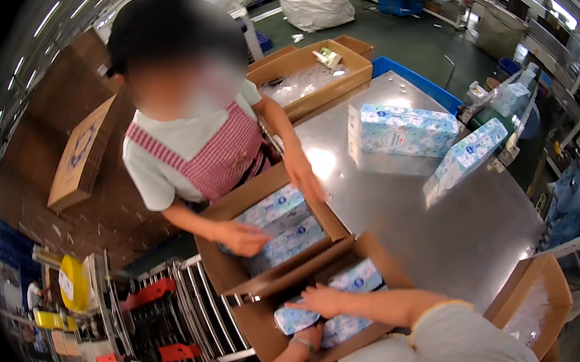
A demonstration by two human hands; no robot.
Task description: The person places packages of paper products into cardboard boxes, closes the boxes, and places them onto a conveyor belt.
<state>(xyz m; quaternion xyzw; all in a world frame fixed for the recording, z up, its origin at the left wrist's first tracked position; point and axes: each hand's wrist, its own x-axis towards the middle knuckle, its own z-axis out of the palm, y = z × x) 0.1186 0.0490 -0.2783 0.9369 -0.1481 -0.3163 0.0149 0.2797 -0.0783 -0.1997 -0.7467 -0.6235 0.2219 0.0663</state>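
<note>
In an open cardboard box (253,328) in front of me lie several blue-and-white floral-printed packs (358,277). My right hand (324,300) rests across them with its fingers stretched out, touching the top of the left pack (296,318). Low against the near side of that same pack is my left hand (311,337), its fingers mostly hidden inside the box. Beyond stands a second open box (226,282) holding similar packs (286,242). A co-worker's one hand (243,238) is over that box, and the other (306,178) is at its right edge.
A metal table (393,205) on the right bears two floral packs (406,130) (469,155). A roller conveyor (208,308) lies left of the boxes. Cartons with clear plastic stand at the back (357,77) and lower right (557,293). The co-worker (219,157) faces me.
</note>
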